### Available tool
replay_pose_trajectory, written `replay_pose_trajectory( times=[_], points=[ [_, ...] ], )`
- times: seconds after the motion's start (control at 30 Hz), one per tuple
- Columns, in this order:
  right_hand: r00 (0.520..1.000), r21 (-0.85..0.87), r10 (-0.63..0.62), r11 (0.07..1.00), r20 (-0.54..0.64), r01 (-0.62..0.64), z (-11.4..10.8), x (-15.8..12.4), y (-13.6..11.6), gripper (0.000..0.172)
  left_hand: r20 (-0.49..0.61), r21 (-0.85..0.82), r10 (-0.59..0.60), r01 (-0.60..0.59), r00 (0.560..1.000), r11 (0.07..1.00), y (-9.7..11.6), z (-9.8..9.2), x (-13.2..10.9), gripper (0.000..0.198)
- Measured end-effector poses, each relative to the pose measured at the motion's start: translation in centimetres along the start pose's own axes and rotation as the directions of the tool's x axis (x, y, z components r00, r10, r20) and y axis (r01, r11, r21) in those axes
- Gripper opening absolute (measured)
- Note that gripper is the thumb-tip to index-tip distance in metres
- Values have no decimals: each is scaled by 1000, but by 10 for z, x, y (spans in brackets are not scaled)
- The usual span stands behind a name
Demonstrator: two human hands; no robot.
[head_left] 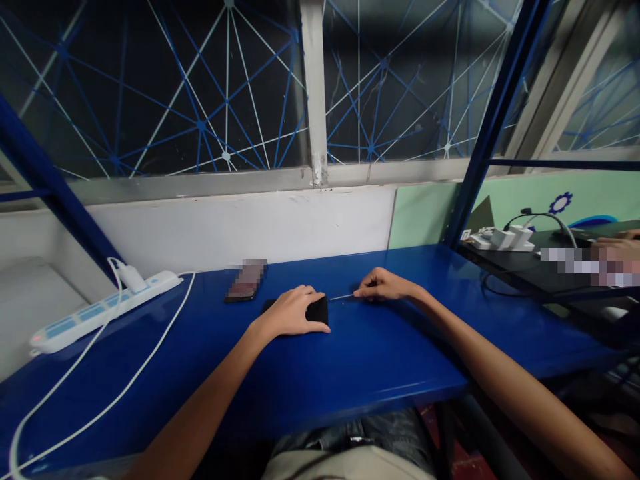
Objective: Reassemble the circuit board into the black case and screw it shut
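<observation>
On the blue table, a flat black rectangular object [317, 311] lies under my left hand [294, 311]. My thumb is along its near edge and my fingers are along its far edge, so much of it is covered. My right hand [381, 285] is closed in a pinch around one end of a thin metal rod [341, 297]. The rod points left, its tip close to the right end of the black object; whether they touch I cannot tell. A tiny speck lies on the table just below the rod. Behind my left hand is a phone [247, 281] with its screen blurred.
A white power strip [107, 310] with a plugged-in charger [131, 277] lies at the left, its white cable [150, 373] looping over the blue table [320, 380]. At right, a black desk holds another white power strip [505, 238] and cables, with another person's hand [620, 247] there.
</observation>
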State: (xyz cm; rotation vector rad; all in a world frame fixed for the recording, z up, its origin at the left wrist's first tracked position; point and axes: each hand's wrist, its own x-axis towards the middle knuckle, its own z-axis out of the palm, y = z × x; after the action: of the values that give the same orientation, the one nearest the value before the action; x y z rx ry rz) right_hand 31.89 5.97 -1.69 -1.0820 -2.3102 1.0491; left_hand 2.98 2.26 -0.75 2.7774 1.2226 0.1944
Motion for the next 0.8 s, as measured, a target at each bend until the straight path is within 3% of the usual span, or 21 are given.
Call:
replay_pose_trajectory(
  times=[0.37,0.6,0.8],
  points=[
    [999,-95,27,995,-28,-29,5,3,-1,59,-1,8,-9,9,1000,1000,4,-1,-1,83],
    [993,-134,25,990,-116,-41,0,0,-5,63,-14,-13,-5,5,1000,1000,5,-2,-2,82],
    [967,-290,92,943,-239,-162,-15,-2,2,60,-18,-19,0,0,1000,1000,3,-1,-2,82]
  ],
)
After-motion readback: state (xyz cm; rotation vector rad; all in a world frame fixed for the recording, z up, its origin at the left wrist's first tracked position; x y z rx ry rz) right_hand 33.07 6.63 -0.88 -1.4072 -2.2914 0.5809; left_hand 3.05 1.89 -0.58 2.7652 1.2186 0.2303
